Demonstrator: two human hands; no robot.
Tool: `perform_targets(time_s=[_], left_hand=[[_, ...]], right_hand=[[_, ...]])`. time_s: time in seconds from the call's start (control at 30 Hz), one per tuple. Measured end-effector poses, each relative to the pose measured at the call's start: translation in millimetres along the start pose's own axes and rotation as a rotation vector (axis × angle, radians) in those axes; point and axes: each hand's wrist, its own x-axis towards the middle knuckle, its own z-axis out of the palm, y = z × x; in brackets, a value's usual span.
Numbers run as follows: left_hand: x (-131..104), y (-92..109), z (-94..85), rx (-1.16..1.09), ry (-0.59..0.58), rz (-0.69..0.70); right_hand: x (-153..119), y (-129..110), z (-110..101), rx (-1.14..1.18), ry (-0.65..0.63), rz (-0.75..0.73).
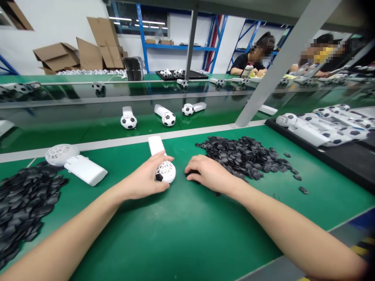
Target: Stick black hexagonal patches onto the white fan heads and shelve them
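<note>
My left hand (146,175) is wrapped round the ball end of a white device (166,171), whose flat white handle points away from me on the green table (164,234). One black patch shows on the ball; its other visible openings are white lattice. To the right, my right hand (205,171) has thumb and fingers pinched together, with a dark piece partly showing beneath them. Behind that hand lies a pile of black pieces (246,154). A second white device with a lattice ball (86,169) rests at the left.
Another black pile (26,207) lies at the far left. A black tray (345,160) of football devices stands right. Beyond the pale rail, devices lie on a green belt (102,128). A slanted grey post (263,74) rises behind the pile. People sit at the back right.
</note>
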Motion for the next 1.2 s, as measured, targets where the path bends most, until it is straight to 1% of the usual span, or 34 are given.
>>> perform_targets(time_s=[0.07, 0.13, 0.2, 0.27, 0.37, 0.43, 0.47, 0.53, 0.67, 0.7, 0.77, 0.83, 0.9, 1.03, 1.13, 1.2], left_hand=[[-2, -1, -3.6, -0.033, -0.040, 0.033], [-3, -2, -4.1, -0.047, -0.023, 0.036], [-3, -3, -2.4, -0.056, 0.009, 0.033], [-3, -3, -0.5, -0.063, 0.007, 0.047], [-4, -2, 0.0, -0.074, -0.055, 0.114], [-5, -1, -0.7, -0.081, -0.088, 0.172], [-5, 0, -1.0, -0.083, -0.095, 0.197], [-6, 1, -1.1, -0.085, -0.099, 0.222], [-5, 4, 0.8, -0.108, -0.091, 0.192], [-5, 4, 1.4, -0.118, -0.087, 0.189], [-4, 6, 2.5, -0.138, -0.060, 0.197], [-4, 7, 3.3, -0.152, -0.022, 0.209], [-4, 9, 3.9, -0.156, -0.008, 0.200], [-5, 10, 6.2, -0.190, -0.008, 0.171], [-5, 11, 9.2, -0.238, 0.013, 0.154], [-5, 11, 9.9, -0.280, -0.001, 0.144]], right_hand=[[2, -5, 4, -0.115, -0.002, -0.034], [3, -7, 6, -0.232, 0.003, -0.028], [3, -6, 6, -0.235, 0.037, -0.019], [2, -3, 4, -0.065, 0.105, -0.011], [-1, -3, -2, 0.379, 0.195, 0.033], [-2, -7, -5, 0.611, 0.215, 0.012], [-3, -9, -6, 0.676, 0.223, -0.017], [-4, -14, -5, 0.744, 0.218, -0.072], [-4, -20, 2, 0.842, 0.101, -0.094], [-4, -20, 5, 0.843, 0.098, -0.108], [-3, -21, 10, 0.828, 0.131, -0.122], [-2, -21, 15, 0.818, 0.169, -0.090], [0, -21, 17, 0.820, 0.178, -0.039], [0, -25, 20, 0.848, 0.143, 0.013], [0, -29, 22, 0.919, 0.136, 0.038], [2, -28, 22, 0.968, 0.125, 0.041]])
